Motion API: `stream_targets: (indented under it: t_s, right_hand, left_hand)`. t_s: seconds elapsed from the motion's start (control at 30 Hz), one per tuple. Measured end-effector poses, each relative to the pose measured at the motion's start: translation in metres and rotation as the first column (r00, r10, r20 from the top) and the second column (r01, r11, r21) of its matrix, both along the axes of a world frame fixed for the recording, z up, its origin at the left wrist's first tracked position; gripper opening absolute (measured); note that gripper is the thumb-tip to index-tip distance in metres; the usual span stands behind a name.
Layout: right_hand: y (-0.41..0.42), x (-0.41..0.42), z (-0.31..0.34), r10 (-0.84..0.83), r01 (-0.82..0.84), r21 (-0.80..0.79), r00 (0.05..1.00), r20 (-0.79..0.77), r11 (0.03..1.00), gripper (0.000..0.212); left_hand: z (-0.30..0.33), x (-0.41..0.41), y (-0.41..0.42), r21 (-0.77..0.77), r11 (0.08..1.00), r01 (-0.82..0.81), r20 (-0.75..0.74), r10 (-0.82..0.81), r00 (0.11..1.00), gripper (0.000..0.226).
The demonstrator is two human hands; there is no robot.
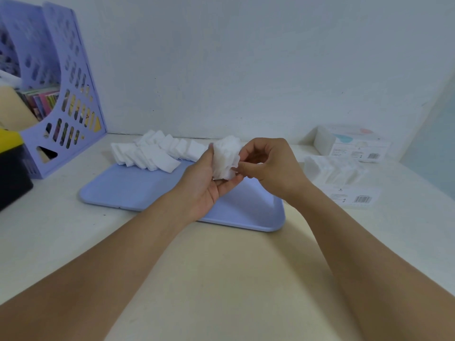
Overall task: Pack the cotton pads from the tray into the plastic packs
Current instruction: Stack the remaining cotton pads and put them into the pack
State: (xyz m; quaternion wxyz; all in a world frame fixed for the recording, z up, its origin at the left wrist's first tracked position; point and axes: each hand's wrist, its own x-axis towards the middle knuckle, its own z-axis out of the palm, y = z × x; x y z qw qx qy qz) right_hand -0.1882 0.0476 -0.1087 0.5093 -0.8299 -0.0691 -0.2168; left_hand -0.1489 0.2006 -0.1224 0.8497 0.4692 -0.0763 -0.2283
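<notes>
Clutter sits at the tabletop's far-left corner: a lilac file rack (61, 94) and a black-and-yellow box (12, 168). Next comes the blue tray (138, 188), lying across the middle of the tabletop with a loose row of cotton pads (150, 153) toppled along its far edge. Above the tray's right half the left hand (206, 183) is turned palm up, fingers curled round a ragged bunch of pads (226, 157) held on end. The right hand (268, 166) meets it from the other side, thumb and fingertips pinching the bunch's right edge, apparently squaring the stack. Both hands are therefore closed on the same bunch, neither free. Toward the tabletop's right edge lie the plastic packs (342, 178), one flat and nearer, with a boxed pack (357, 146) behind it by the wall. The packs lie to the right of the hands, so the right hand is the nearer one for opening a pack while the left carries the bunch across.
</notes>
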Motion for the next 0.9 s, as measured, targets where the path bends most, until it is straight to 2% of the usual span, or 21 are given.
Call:
stream_targets:
  t_s: [0.07, 0.13, 0.3, 0.5, 0.63, 0.7, 0.73, 0.83, 0.9]
  right_hand:
    - [0.0, 0.0, -0.001, -0.012, 0.012, 0.041, 1.0, -0.018, 0.999, 0.009]
    - [-0.001, 0.001, -0.001, -0.042, 0.043, 0.059, 0.999, -0.02, 0.997, 0.01]
    - [-0.004, 0.002, 0.001, -0.063, 0.069, 0.127, 0.997, -0.051, 0.99, 0.009]
    - [-0.006, 0.0, 0.003, -0.063, 0.071, 0.125, 0.995, -0.071, 0.99, 0.008]
    - [-0.001, -0.003, 0.005, -0.051, 0.056, 0.055, 0.996, -0.079, 0.997, 0.011]
    - [-0.001, -0.006, 0.008, -0.03, 0.035, 0.047, 0.995, -0.098, 0.998, 0.006]
    - [0.001, -0.008, 0.009, -0.022, 0.026, 0.03, 0.994, -0.109, 0.999, 0.007]
    - [0.006, -0.008, 0.007, -0.095, 0.086, -0.1, 0.991, -0.095, 0.991, 0.036]
    - [0.009, -0.006, 0.004, -0.136, 0.129, -0.117, 0.989, -0.053, 0.985, 0.041]
  left_hand:
    - [-0.002, -0.002, -0.002, 0.041, 0.999, 0.02, 0.047, -0.022, 0.999, 0.051]
    - [-0.004, -0.003, -0.004, 0.145, 0.989, 0.029, 0.123, -0.047, 0.991, 0.054]
    - [-0.007, -0.003, -0.004, 0.251, 0.968, 0.019, 0.217, -0.075, 0.973, 0.045]
    - [-0.005, 0.002, -0.006, 0.214, 0.975, -0.054, 0.2, 0.01, 0.98, 0.022]
    - [-0.008, 0.003, -0.006, 0.202, 0.978, -0.045, 0.236, -0.004, 0.972, 0.023]
    - [-0.01, 0.005, -0.005, 0.218, 0.975, -0.044, 0.262, -0.015, 0.965, 0.029]
    - [-0.011, 0.006, -0.005, 0.223, 0.974, -0.041, 0.272, -0.022, 0.962, 0.032]
    - [-0.013, 0.008, -0.004, 0.244, 0.97, -0.011, 0.296, -0.064, 0.953, 0.041]
    - [-0.015, 0.009, -0.005, 0.26, 0.966, -0.007, 0.306, -0.075, 0.949, 0.04]
